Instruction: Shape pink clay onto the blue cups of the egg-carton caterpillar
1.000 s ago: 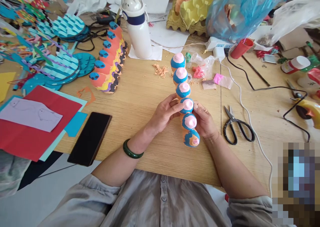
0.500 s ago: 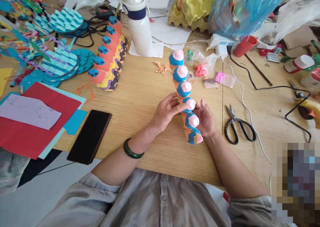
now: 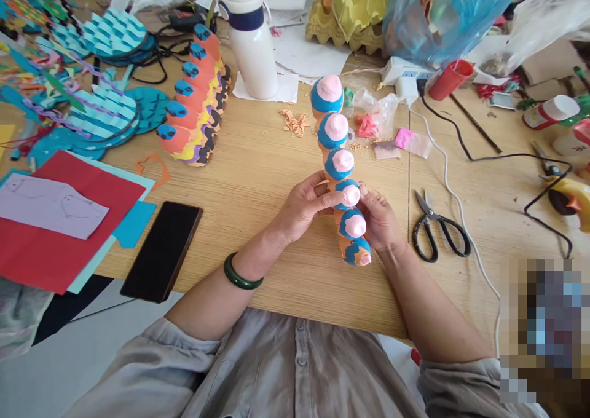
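A strip of egg-carton bumps point(image 3: 340, 163) is held upright over the table, coated in orange and blue with pink caps that look like soft clay. The lowest bump has ragged blue patches and only a small pink dab. My left hand point(image 3: 304, 206) grips the strip from the left, its thumb lying across a bump below the middle. From the right, my right hand point(image 3: 380, 218) holds the same part, thumb tip against the bump's edge and other fingers partly hidden behind. A green bangle point(image 3: 242, 275) circles my left wrist.
Scissors point(image 3: 437, 227) lie right of my hands, a phone point(image 3: 161, 252) to the left. Behind stand a finished-looking painted carton strip point(image 3: 193, 101) and a white bottle point(image 3: 253, 49). Orange scraps point(image 3: 295, 123), pink clay in plastic point(image 3: 367, 125) and cables point(image 3: 488, 160) lie beyond.
My right thumb has come in against the strip, where the right hand's fingers were looser before. The strip's far end has tipped up slightly toward me. The view has shifted a little.
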`<action>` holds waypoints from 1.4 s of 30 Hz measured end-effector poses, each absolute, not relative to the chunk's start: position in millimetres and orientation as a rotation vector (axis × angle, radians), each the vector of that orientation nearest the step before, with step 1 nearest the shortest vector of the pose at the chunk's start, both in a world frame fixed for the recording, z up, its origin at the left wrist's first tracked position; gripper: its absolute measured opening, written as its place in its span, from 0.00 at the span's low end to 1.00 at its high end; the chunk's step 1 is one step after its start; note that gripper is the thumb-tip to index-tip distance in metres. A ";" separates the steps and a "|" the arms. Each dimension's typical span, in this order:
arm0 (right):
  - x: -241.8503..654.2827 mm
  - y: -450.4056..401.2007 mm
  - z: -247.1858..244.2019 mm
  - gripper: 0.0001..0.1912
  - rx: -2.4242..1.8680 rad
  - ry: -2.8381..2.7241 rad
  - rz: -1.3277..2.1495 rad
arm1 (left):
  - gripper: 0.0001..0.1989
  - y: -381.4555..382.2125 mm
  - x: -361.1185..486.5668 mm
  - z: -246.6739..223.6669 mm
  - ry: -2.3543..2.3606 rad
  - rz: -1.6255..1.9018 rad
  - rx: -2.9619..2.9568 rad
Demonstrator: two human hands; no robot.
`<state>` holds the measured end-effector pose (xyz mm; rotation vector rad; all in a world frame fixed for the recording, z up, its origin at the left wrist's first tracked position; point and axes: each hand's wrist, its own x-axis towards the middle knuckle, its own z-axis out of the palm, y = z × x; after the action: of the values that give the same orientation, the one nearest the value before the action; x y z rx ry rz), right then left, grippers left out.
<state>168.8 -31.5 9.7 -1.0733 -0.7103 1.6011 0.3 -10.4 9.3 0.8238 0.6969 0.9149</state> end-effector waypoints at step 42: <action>159.2 -31.4 12.6 0.25 -1.076 -0.696 1.575 | 0.31 -9.2 6.4 5.3 0.836 1.005 0.893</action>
<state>159.2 -31.4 12.6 -1.0763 -0.6959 1.5749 6.4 -9.2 5.3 0.8925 0.8356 1.0051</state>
